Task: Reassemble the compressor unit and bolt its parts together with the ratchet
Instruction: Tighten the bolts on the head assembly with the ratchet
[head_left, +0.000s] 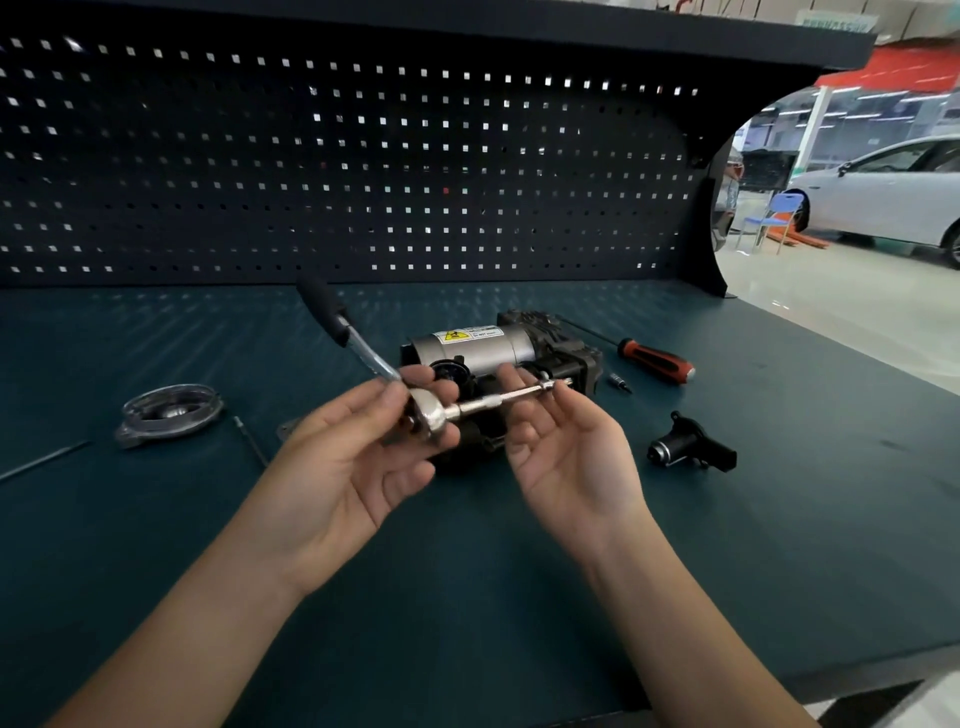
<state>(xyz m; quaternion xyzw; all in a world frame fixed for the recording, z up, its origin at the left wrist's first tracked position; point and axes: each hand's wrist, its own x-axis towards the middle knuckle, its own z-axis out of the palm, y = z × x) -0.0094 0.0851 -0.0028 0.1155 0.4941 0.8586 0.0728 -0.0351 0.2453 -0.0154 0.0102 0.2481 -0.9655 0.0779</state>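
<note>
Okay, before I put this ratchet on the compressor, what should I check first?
1. Grip on the ratchet by the left hand: ok.
2. The extension bar seated in the ratchet head: ok, looks joined.
3. A bit at the bar's tip, by the right hand: cannot tell.
4. The compressor steadied: not ok, neither hand holds it.
5. The round cover fitted: not ok, lies apart at left.
6. The black fitting mounted: not ok, loose on the bench.

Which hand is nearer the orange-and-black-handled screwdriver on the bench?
Right. The right hand is just left of the orange-and-black-handled screwdriver; the left hand is farther left, gripping the chrome ratchet.
</note>
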